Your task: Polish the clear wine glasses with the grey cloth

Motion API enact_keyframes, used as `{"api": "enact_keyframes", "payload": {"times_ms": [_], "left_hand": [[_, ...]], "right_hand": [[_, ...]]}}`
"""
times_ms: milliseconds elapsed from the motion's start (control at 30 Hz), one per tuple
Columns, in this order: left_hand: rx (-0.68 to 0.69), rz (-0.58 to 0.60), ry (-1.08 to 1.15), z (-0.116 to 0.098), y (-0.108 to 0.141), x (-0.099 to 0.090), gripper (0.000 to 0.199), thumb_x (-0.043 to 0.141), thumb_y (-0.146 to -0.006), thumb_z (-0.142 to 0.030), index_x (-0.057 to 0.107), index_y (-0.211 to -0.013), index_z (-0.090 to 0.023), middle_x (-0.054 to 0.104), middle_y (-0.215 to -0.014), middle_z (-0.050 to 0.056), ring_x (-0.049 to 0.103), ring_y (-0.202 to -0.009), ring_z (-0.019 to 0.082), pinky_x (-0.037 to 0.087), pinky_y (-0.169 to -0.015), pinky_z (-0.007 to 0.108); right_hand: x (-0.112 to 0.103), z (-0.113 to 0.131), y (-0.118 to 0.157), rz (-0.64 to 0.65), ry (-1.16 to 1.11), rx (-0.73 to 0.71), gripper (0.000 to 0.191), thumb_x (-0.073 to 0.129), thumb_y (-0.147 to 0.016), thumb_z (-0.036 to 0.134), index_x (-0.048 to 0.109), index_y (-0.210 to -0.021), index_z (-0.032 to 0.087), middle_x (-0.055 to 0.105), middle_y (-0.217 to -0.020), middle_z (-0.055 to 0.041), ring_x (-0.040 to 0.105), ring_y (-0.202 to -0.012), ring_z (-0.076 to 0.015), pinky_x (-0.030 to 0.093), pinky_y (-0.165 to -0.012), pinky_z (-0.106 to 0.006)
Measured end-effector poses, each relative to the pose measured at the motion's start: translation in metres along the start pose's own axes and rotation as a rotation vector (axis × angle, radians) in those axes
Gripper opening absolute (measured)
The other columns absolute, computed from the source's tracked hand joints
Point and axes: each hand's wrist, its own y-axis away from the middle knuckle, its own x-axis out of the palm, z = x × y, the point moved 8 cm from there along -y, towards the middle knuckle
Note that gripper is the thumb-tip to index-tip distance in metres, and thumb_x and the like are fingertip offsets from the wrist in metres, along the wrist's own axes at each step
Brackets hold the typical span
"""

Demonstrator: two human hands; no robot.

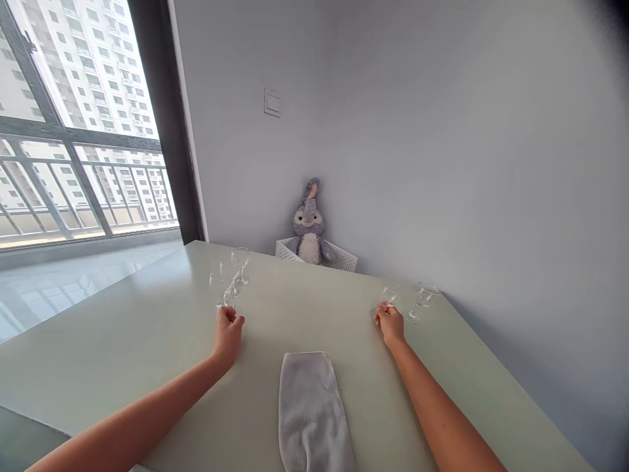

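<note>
The right hand (390,322) pinches a glass (392,294) near the far right corner of the table (295,314); the left hand (228,335) curls at glasses (239,267) toward the far left corner, grip unclear to me. Best keep each upright, unknocked.

A grey oblong fabric cloth (312,406) lies front-centre on the pale-green smooth table (304,301). Beyond it, clear stemmed glasses (240,265) cluster at the left hand (228,328); another glass (390,293) is in the right hand (392,323), a last glass (426,294) farther right. Behind the table, a grey plush rabbit (309,248) sits in a white perforated box (346,261).
</note>
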Motion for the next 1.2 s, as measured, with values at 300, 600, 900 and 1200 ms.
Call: {"api": "enact_keyframes", "payload": {"times_ms": [300,600,900,1200], "left_hand": [[0.201,0.521,-0.125,-0.031,0.056,0.104,0.029,0.053,-0.066,-0.03,0.051,-0.094,-0.022,0.051,-0.099,0.003,0.048,-0.078,0.015,0.041,-0.068,0.027],[0.022,0.587,-0.096,-0.019,0.062,0.104,0.027,0.053,-0.067,-0.039,0.061,-0.081,-0.018,0.057,-0.07,0.001,0.051,-0.063,0.014,0.039,-0.058,0.024],[0.019,0.286,-0.186,0.006,-0.012,0.012,0.024,0.054,-0.064,-0.04,0.058,-0.074,-0.019,0.052,-0.06,-0.002,0.047,-0.055,0.013,0.033,-0.052,0.023],[-0.038,0.171,-0.213,0.013,-0.043,-0.026,0.025,0.056,-0.061,-0.038,0.06,-0.079,-0.02,0.055,-0.061,-0.001,0.049,-0.057,0.015,0.033,-0.052,0.025]], "right_hand": [[0.118,0.012,0.101,0.387,-0.012,0.001,0.037,0.056,-0.064,0.028,0.057,-0.098,0.015,0.065,-0.089,-0.0068,0.059,-0.053,-0.0114,0.047,-0.042,-0.022],[0.179,0.037,0.197,0.936,-0.083,0.148,0.052,0.052,-0.062,0.013,0.051,-0.113,0.022,0.052,-0.121,-0.0067,0.063,-0.064,-0.0116,0.052,-0.063,-0.028],[0.084,0.028,0.122,0.541,0.035,0.153,0.035,0.05,-0.062,0.012,0.056,-0.096,0.016,0.06,-0.098,-0.0078,0.06,-0.057,-0.0103,0.049,-0.047,-0.023],[-0.032,-0.004,0.052,0.148,-0.123,0.245,0.026,0.063,-0.055,0.018,0.059,-0.081,0.014,0.063,-0.083,-0.0071,0.06,-0.057,-0.0134,0.051,-0.046,-0.024]]}}
